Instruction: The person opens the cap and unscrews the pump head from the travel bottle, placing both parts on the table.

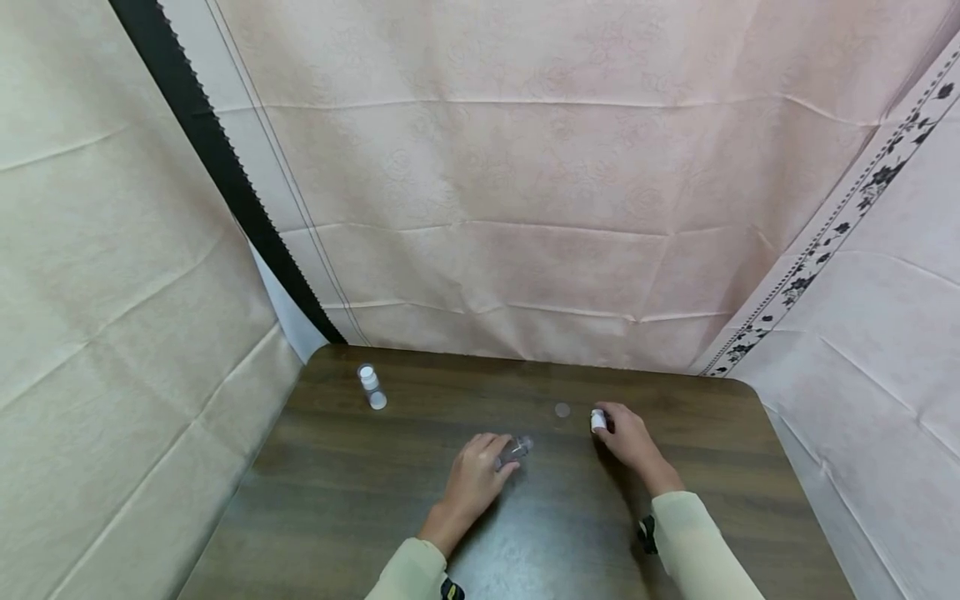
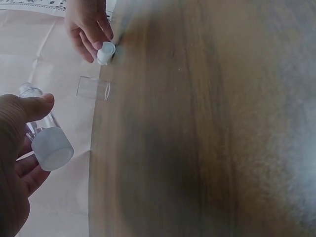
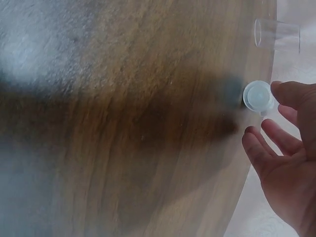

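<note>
My left hand (image 1: 472, 479) grips a small clear bottle (image 1: 514, 451), tilted above the table with its neck pointing away to the right. In the left wrist view the bottle's whitish frosted base (image 2: 52, 149) faces the camera, and the thumb lies across its side. Farther right, my right hand (image 1: 628, 437) pinches a small white bottle top (image 1: 597, 420) between thumb and finger near the tabletop. The round end of the white top (image 3: 258, 96) shows in the right wrist view, with the other fingers spread below it. A clear cylindrical cap (image 1: 562, 410) stands between the hands.
Another small bottle with a white top (image 1: 372, 387) stands at the far left of the wooden table (image 1: 337, 500). Pale cloth (image 1: 525, 208) hangs behind the table's far edge and along both sides.
</note>
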A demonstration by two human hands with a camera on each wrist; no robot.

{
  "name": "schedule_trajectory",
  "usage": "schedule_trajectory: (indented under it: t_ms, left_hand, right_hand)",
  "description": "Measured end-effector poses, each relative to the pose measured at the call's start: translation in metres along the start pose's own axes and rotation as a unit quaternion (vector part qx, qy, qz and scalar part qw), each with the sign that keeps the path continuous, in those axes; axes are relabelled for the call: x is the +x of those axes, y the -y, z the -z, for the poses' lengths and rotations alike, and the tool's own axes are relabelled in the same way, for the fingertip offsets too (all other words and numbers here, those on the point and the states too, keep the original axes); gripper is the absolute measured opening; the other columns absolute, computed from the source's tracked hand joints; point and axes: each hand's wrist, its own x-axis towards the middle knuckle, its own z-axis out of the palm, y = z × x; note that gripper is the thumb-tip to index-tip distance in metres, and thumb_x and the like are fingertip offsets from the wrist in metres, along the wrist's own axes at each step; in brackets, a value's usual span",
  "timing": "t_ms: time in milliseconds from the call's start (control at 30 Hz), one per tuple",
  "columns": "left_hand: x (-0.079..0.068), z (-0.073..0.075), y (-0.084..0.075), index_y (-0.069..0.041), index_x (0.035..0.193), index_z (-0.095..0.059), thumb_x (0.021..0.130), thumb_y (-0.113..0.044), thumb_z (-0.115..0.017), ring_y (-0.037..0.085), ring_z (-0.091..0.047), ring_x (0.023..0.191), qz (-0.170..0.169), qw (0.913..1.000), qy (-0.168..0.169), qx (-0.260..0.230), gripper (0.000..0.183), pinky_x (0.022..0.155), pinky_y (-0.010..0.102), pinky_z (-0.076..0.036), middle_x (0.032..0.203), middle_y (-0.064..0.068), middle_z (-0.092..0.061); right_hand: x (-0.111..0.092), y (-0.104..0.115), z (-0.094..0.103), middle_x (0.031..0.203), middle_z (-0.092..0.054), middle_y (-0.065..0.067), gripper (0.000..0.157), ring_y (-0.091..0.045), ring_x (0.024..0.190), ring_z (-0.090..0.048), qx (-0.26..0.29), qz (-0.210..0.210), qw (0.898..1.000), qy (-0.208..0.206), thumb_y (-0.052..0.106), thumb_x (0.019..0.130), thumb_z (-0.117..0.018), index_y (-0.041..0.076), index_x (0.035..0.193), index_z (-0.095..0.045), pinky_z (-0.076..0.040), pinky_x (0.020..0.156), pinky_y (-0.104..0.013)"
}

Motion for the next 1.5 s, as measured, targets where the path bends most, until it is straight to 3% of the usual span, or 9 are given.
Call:
schedule_trajectory:
  t_ms: [300, 600, 900, 1067, 1133, 1233, 1500]
  left_hand:
    - [0.014, -0.001, 0.006, -0.007, 0.112, -0.075, 0.078, -0.023, -0.092, 0.019, -0.072, 0.092, 0.007, 0.9998, -0.006, -0.016, 0.041, 0.078, 0.033, -0.061, 0.102, 0.006, -0.074]
    - [0.035, -0.004, 0.014, -0.005, 0.114, -0.07, 0.084, -0.019, -0.088, 0.023, -0.073, 0.098, 0.044, 0.9975, 0.02, -0.052, 0.037, 0.081, 0.036, -0.062, 0.107, 0.01, -0.074]
    - [0.051, -0.02, 0.027, -0.005, 0.116, -0.065, 0.087, -0.015, -0.085, 0.023, -0.07, 0.1, 0.097, 0.9904, 0.042, -0.089, 0.037, 0.083, 0.035, -0.061, 0.111, 0.01, -0.068]
    - [0.061, -0.03, 0.031, -0.006, 0.112, -0.064, 0.086, -0.014, -0.086, 0.022, -0.065, 0.097, 0.127, 0.9834, 0.046, -0.122, 0.035, 0.084, 0.035, -0.059, 0.108, 0.009, -0.062]
    - [0.065, -0.035, 0.032, -0.006, 0.111, -0.064, 0.085, -0.013, -0.086, 0.021, -0.064, 0.096, 0.144, 0.9791, 0.049, -0.135, 0.035, 0.084, 0.035, -0.058, 0.107, 0.008, -0.061]
    - [0.069, -0.041, 0.035, -0.006, 0.111, -0.065, 0.085, -0.014, -0.086, 0.022, -0.065, 0.096, 0.17, 0.9727, 0.055, -0.148, 0.034, 0.084, 0.036, -0.058, 0.106, 0.008, -0.064]
    - [0.076, -0.054, 0.038, -0.005, 0.116, -0.069, 0.086, -0.011, -0.085, 0.026, -0.07, 0.1, 0.209, 0.9596, 0.063, -0.178, 0.035, 0.084, 0.04, -0.059, 0.112, 0.014, -0.073]
  right_hand:
    - [-0.012, 0.0, 0.005, 0.141, -0.056, -0.027, 0.048, -0.045, 0.132, -0.053, -0.001, 0.017, 0.999, -0.032, 0.014, 0.096, -0.072, -0.003, 0.139, -0.057, -0.042, 0.109, -0.063]
    - [-0.029, 0.007, 0.006, 0.144, -0.053, -0.028, 0.051, -0.047, 0.136, -0.048, 0.007, 0.031, 0.997, -0.077, 0.017, 0.097, -0.072, -0.003, 0.14, -0.054, -0.039, 0.11, -0.065]
    - [-0.046, 0.02, -0.001, 0.144, -0.054, -0.027, 0.053, -0.046, 0.134, -0.05, 0.009, 0.099, 0.982, -0.164, 0.006, 0.092, -0.076, -0.004, 0.14, -0.054, -0.042, 0.107, -0.064]
    - [-0.059, 0.029, -0.014, 0.14, -0.058, -0.024, 0.056, -0.042, 0.131, -0.054, 0.004, 0.152, 0.967, -0.205, 0.001, 0.087, -0.079, -0.006, 0.138, -0.056, -0.041, 0.107, -0.05]
    - [-0.064, 0.032, -0.021, 0.14, -0.059, -0.023, 0.056, -0.04, 0.131, -0.055, 0.0, 0.164, 0.964, -0.209, 0.001, 0.086, -0.08, -0.005, 0.137, -0.057, -0.039, 0.11, -0.04]
    - [-0.071, 0.034, -0.029, 0.141, -0.059, -0.02, 0.056, -0.037, 0.13, -0.055, -0.003, 0.17, 0.965, -0.202, 0.002, 0.086, -0.081, -0.002, 0.137, -0.058, -0.038, 0.108, -0.036]
    - [-0.087, 0.039, -0.042, 0.146, -0.056, -0.016, 0.053, -0.034, 0.134, -0.054, -0.01, 0.151, 0.978, -0.141, 0.009, 0.09, -0.079, 0.004, 0.138, -0.058, -0.048, 0.104, -0.053]
